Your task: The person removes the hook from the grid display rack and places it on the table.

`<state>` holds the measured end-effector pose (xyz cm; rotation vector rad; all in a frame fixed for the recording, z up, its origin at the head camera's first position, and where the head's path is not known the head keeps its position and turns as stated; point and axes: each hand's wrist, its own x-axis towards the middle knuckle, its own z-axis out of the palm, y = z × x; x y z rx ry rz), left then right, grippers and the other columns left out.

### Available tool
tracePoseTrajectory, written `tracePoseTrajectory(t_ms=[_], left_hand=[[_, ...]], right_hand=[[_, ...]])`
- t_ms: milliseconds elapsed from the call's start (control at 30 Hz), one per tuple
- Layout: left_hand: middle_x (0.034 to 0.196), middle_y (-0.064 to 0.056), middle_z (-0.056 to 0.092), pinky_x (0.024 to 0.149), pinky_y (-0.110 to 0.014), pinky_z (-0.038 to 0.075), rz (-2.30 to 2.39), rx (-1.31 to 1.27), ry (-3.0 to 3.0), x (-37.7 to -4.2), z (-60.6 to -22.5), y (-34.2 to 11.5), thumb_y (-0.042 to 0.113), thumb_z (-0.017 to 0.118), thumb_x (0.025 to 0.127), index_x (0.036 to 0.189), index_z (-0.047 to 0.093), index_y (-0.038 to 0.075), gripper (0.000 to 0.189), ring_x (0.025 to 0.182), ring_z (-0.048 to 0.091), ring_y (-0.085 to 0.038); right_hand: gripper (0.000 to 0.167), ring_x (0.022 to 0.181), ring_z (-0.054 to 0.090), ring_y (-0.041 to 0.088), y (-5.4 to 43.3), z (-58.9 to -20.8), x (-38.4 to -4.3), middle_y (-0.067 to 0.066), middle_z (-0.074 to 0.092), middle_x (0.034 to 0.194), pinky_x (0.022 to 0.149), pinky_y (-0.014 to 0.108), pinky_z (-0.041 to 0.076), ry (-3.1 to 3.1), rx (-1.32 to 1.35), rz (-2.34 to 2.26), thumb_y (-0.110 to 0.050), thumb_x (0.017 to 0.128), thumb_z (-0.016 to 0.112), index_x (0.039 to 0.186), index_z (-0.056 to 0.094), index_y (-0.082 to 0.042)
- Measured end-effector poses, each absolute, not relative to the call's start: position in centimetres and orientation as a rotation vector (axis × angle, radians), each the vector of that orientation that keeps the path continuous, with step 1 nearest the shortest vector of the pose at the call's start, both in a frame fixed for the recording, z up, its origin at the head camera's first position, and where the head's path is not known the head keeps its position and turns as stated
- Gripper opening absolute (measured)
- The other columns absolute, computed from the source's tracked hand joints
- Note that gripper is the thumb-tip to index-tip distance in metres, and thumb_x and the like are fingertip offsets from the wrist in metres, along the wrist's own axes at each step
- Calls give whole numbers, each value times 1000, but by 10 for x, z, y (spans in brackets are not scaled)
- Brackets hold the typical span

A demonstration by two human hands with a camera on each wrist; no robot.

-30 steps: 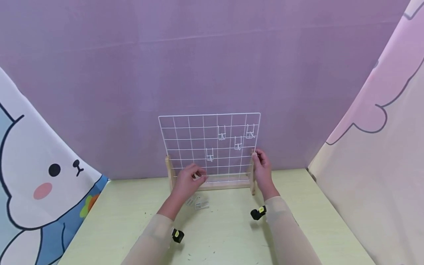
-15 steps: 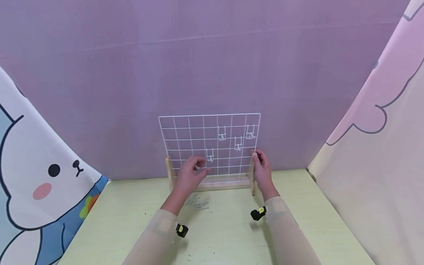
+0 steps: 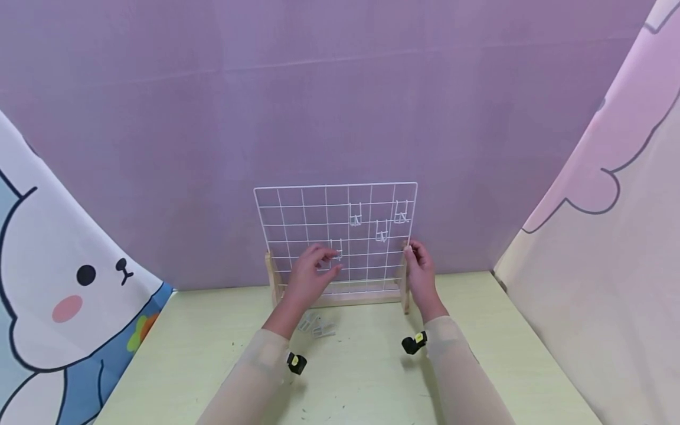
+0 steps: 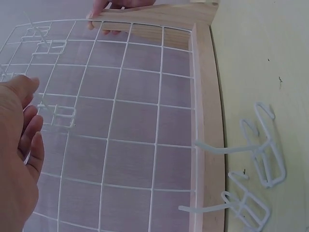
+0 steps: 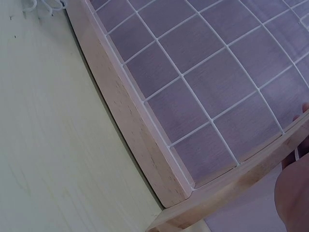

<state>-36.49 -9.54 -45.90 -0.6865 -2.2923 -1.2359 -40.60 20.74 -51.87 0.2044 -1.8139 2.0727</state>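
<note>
A white wire grid panel (image 3: 313,215) stands upright in a wooden stand (image 3: 361,298). Several small white wire hooks hang on it, including one hook (image 3: 381,231) at the right. My left hand (image 3: 308,274) is at the lower left hook (image 4: 63,115), thumb and index finger apart. Its fingertips overlap that hook in the head view; whether they touch it I cannot tell. At the right side, my right hand (image 3: 422,274) grips the stand's upright with the thumb in front; its other fingers are partly hidden behind the wood.
Two loose white hooks (image 4: 263,150) lie on the pale yellow table (image 3: 366,378) before the stand's left half. A purple backdrop (image 3: 340,106) rises behind the panel. Printed cloth walls, one with a cartoon animal (image 3: 64,265), enclose both sides.
My left hand has risen and shifted slightly right, from the panel's bottom to the lower left hook, its thumb and index finger spreading apart. My right hand has stayed on the upright.
</note>
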Motion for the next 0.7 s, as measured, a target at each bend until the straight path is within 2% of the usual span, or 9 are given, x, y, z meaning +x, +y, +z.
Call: tracePoseTrajectory(t_ms=[133,433,700], left_hand=[[116,0,70,95,-49,62,-1249,-690,-2286,-365,-457,-93,7,88,95,120,80,6,26,107,68,-27],[116,6,68,97,-46,61,-1221,-658,-2331,-364,-456,-90,12,87,97,113,82,19,18,110,68,-20],[111,5,69,92,-42,60,-1228,-681,-2294,-370,-457,-90,9,87,97,108,84,17,13,106,67,-18]], right_hand=[[39,142,46,49,207,-520,-406,28,54,151,126,63,35,-1802,216,2079,-21,119,54,148,54,4],[42,135,50,45,204,-519,-402,24,58,147,121,61,40,-1813,233,2037,-29,118,56,145,56,3],[40,133,54,38,205,-520,-403,24,59,145,121,55,43,-1818,237,2007,-29,118,57,143,58,2]])
